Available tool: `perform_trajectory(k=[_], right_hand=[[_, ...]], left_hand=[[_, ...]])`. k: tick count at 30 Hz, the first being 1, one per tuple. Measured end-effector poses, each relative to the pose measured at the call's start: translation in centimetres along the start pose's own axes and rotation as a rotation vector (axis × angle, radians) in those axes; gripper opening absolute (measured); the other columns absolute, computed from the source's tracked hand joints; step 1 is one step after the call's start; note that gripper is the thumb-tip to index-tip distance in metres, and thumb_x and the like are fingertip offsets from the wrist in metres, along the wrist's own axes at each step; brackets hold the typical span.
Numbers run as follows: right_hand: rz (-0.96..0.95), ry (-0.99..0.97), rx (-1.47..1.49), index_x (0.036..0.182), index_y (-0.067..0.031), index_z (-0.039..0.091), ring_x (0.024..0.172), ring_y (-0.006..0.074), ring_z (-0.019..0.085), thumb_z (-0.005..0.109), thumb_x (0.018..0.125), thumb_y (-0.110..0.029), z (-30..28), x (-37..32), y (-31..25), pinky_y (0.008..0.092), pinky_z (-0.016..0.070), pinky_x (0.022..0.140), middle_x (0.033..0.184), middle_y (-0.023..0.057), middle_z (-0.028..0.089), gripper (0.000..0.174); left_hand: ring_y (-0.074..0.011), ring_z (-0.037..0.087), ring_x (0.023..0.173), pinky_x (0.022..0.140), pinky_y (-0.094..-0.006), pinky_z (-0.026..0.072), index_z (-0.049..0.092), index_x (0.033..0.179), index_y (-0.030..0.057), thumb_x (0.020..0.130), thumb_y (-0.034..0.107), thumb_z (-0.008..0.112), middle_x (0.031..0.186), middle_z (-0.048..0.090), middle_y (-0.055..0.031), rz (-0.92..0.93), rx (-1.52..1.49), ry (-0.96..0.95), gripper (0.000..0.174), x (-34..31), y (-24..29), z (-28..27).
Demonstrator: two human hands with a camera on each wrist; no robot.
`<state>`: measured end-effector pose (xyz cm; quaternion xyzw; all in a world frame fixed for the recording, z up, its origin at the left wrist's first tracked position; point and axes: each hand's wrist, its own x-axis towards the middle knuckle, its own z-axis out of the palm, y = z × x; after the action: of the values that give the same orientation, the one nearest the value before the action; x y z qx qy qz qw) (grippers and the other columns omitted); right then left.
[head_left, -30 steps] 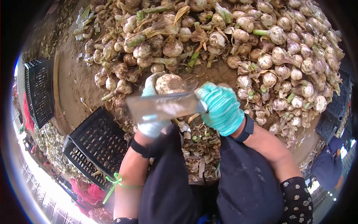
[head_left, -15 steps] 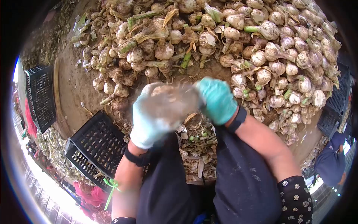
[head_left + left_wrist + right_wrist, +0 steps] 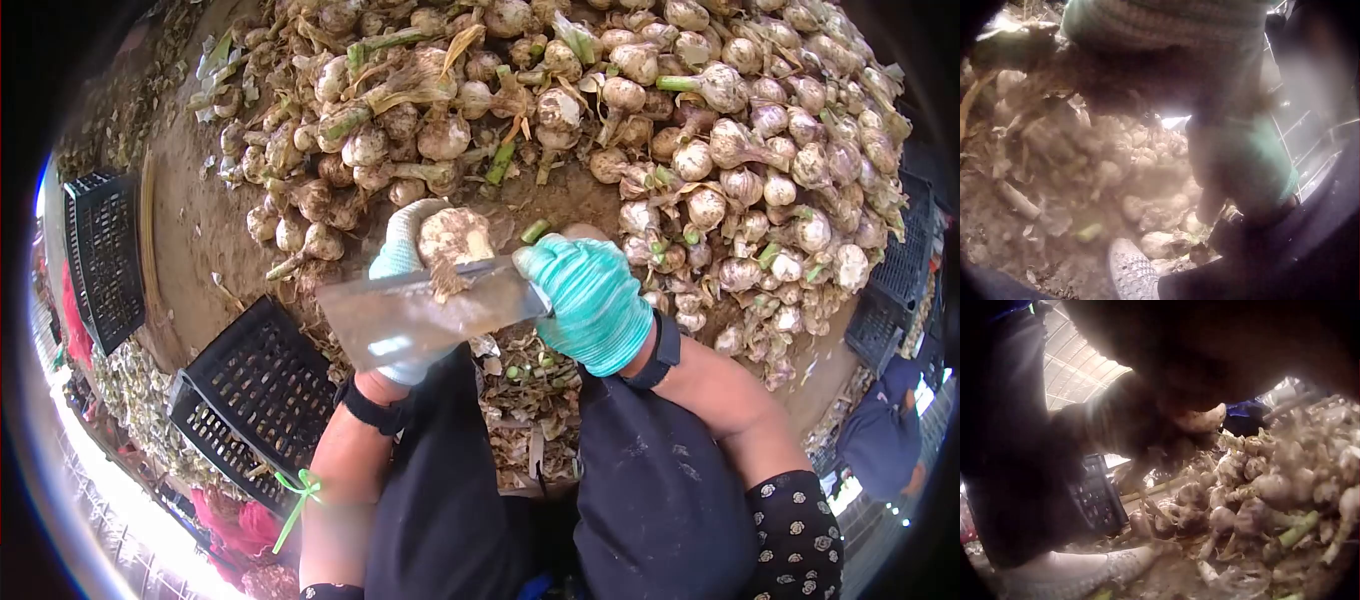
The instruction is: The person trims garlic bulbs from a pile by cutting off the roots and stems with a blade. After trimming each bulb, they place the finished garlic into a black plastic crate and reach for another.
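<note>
In the head view my gloved left hand (image 3: 398, 250) holds a garlic bulb (image 3: 455, 235), its fingers wrapped round the far left side. My right hand (image 3: 590, 300), in a green-and-white glove, grips the handle end of a wide-bladed cleaver (image 3: 425, 320). The blade lies across in front of the bulb and covers much of the left palm. A tuft of dry roots (image 3: 447, 282) shows at the blade's upper edge, right under the bulb. A cut green stem (image 3: 535, 231) shows beside the right thumb. Both wrist views are dark and blurred around the gloves.
A large heap of garlic bulbs (image 3: 740, 185) spreads ahead and to the right. Black plastic crates (image 3: 262, 375) stand at the left, others at the far right. Trimmings (image 3: 530, 400) lie between the knees. Another person (image 3: 880, 435) is at the right edge.
The cleaver blurred over the bulb half a second ago and now shows sharply, with its face turned up and a root tuft at its edge. The left hand keeps the bulb in about the same place.
</note>
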<state>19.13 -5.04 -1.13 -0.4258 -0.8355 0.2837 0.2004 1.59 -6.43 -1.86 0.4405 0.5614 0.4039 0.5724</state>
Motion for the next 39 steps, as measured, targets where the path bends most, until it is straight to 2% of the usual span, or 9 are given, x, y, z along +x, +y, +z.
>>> perform_trajectory(k=[6,8,13,15,21,26,31,37,39], right_hand=[[-0.054,0.019,-0.064,0.085,-0.0045,0.052,0.065,0.0257,0.055,0.059,0.062,-0.009,1.1,-0.3,0.9,0.0343,0.0439,0.054,0.072,0.0094,0.052,0.025],[0.022,-0.032,-0.091,0.085,-0.0045,0.052,0.068,0.0258,0.056,0.061,0.059,-0.01,1.8,-0.3,2.0,0.0343,0.0447,0.056,0.072,0.0094,0.051,0.028],[0.629,0.159,0.135,0.083,-0.0031,0.058,0.061,0.0233,0.06,0.063,0.074,-0.015,2.4,-1.0,4.4,0.0327,0.0475,0.054,0.07,0.0096,0.06,0.016],[0.702,0.304,0.987,0.084,-0.0038,0.061,0.058,0.015,0.059,0.066,0.076,-0.024,0.9,0.0,2.3,0.0283,0.0465,0.052,0.067,0.0061,0.061,0.022],[0.863,-0.105,1.327,0.089,-0.0015,0.063,0.055,0.0092,0.056,0.073,0.071,-0.022,-0.6,0.8,1.9,0.0226,0.0443,0.051,0.07,0.0054,0.062,0.029],[0.591,-0.114,1.004,0.094,-0.0036,0.063,0.068,0.0104,0.059,0.075,0.068,-0.023,-1.6,0.8,0.9,0.026,0.0466,0.06,0.076,0.0058,0.064,0.035],[0.564,-0.11,0.757,0.09,-0.0031,0.062,0.066,0.0111,0.059,0.072,0.069,-0.025,-0.2,0.8,0.4,0.0261,0.0466,0.061,0.074,0.0067,0.064,0.032],[0.806,0.248,0.902,0.083,-0.0021,0.06,0.058,0.0061,0.053,0.069,0.071,-0.007,0.9,-1.0,3.7,0.0212,0.0445,0.053,0.067,0.0003,0.059,0.016],[0.861,0.236,0.857,0.084,-0.0018,0.061,0.061,0.0057,0.053,0.068,0.072,-0.007,0.0,-1.5,4.6,0.0202,0.0448,0.055,0.07,0.0002,0.059,0.015]], left_hand=[[-0.0159,0.056,0.089,0.078,-0.0286,0.047,0.04,0.118,0.005,0.072,0.016,0.066,0.1,0.055,-0.0078,-0.039,-0.046,-0.016,0.054,-0.4,0.7,-0.2],[-0.0139,0.058,0.083,0.076,-0.0269,0.0462,0.048,0.108,0.0019,0.062,0.014,0.073,0.09,0.059,-0.0067,0.548,0.94,-0.25,0.054,-0.1,0.2,-1.5],[-0.0138,0.057,0.087,0.08,-0.0264,0.0464,0.044,0.111,-0.0005,0.049,0.015,0.079,0.099,0.058,-0.0071,-0.179,0.114,-0.004,0.073,-0.7,1.8,1.0],[-0.0143,0.053,0.094,0.086,-0.0287,0.0432,0.042,0.113,0.0005,0.047,0.012,0.081,0.104,0.054,-0.0069,-0.148,0.131,-0.002,0.077,-0.2,2.1,0.9],[-0.0187,0.046,0.109,0.093,-0.0312,0.0376,0.034,0.125,-0.0019,0.05,0.031,0.084,0.116,0.049,-0.0107,0.249,0.666,-0.115,0.096,0.0,1.3,0.1],[-0.0198,0.052,0.1,0.089,-0.0322,0.04,0.044,0.118,-0.004,0.087,0.032,0.049,0.11,0.053,-0.0117,-0.156,-0.163,0.247,0.047,-0.4,-0.2,-0.3],[-0.022,0.054,0.094,0.084,-0.0384,0.0447,0.05,0.11,0.0018,0.083,0.011,0.055,0.102,0.056,-0.01,-0.795,-0.917,0.088,0.03,0.4,-2.1,-0.2],[-0.0232,0.059,0.083,0.071,-0.0373,0.0486,0.055,0.103,0.0017,0.079,0.023,0.06,0.092,0.061,-0.0099,-0.577,-0.028,0.155,0.032,0.6,-4.5,0.6],[-0.0249,0.061,0.079,0.067,-0.0345,0.0475,0.057,0.097,-0.0017,0.076,0.036,0.063,0.082,0.063,-0.0156,-0.592,0.755,-0.357,0.044,0.6,-4.8,0.7]])
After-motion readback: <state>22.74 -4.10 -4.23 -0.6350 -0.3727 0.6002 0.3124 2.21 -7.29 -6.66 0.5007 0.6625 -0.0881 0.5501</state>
